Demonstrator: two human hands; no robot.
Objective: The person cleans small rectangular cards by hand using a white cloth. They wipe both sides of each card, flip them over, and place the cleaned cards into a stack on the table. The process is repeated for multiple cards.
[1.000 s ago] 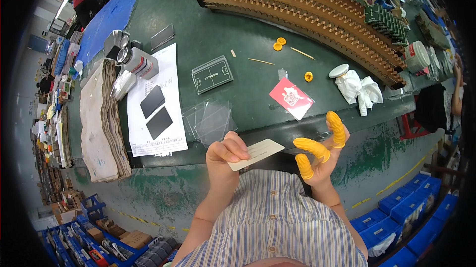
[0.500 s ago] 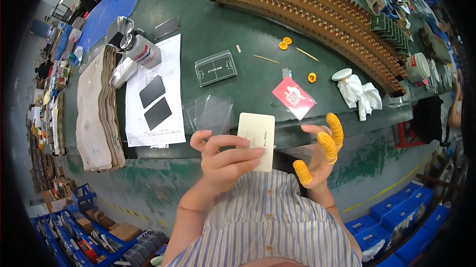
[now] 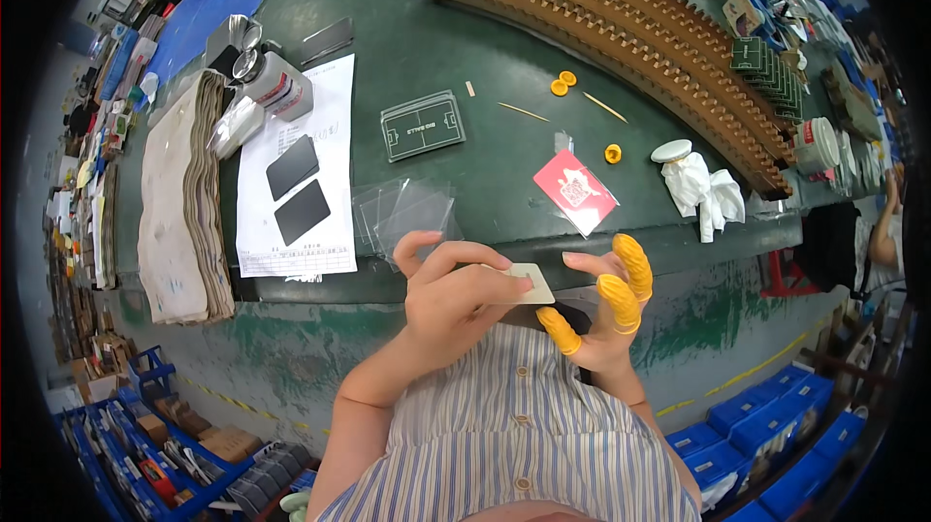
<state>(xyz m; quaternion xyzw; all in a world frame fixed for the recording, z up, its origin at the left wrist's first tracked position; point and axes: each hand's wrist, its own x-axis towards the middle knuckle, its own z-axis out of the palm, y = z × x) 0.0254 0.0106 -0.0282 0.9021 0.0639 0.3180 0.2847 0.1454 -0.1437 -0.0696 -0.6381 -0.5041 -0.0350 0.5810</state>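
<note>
Within left hand (image 3: 448,301), pale card (image 3: 539,295); lettered green stack (image 3: 423,138).

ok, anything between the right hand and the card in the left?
Nothing visible. The left hand holds the cream card; the right hand is just right of it, its lowest yellow finger cot by the card's edge. Can't tell if they touch.

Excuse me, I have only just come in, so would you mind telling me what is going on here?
The person's left hand is holding a cream card at the table's near edge. The right hand, wearing three yellow finger cots, is open close to the card; whether they touch is unclear. On the green table beyond lie clear plastic sheets and a red card.
</note>
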